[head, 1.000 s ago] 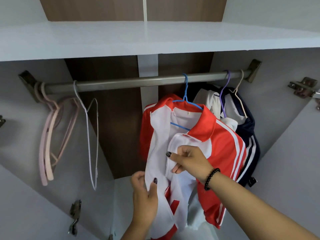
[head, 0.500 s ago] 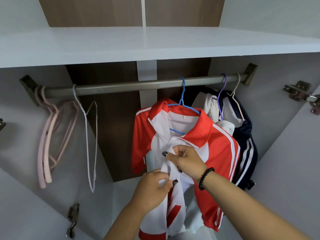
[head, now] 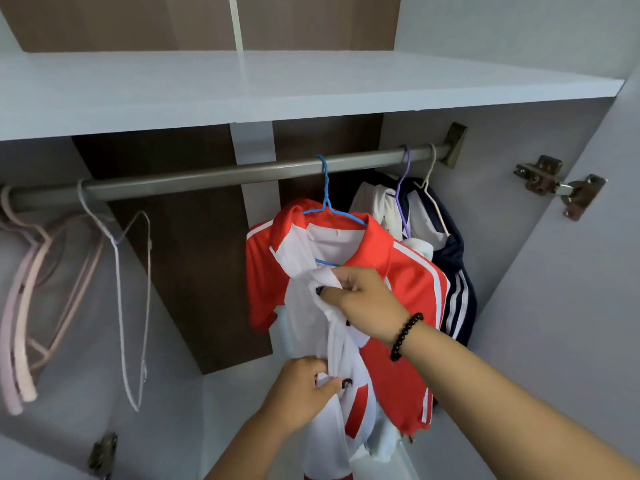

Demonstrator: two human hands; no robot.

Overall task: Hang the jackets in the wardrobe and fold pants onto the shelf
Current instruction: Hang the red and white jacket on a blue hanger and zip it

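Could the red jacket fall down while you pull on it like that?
Maybe. Both the left hand and right hand tug the red and white jacket's front, so it might slide off the blue hanger. A hard pull might also unhook that hanger from the rail.

walls: pale grey side panels [head: 519, 237] | back: dark brown wood panel [head: 180, 271] with a white centre strip [head: 252, 150] | top: white shelf [head: 277, 84] | hardware: metal door hinge [head: 557, 187] on the right | light: soft, even
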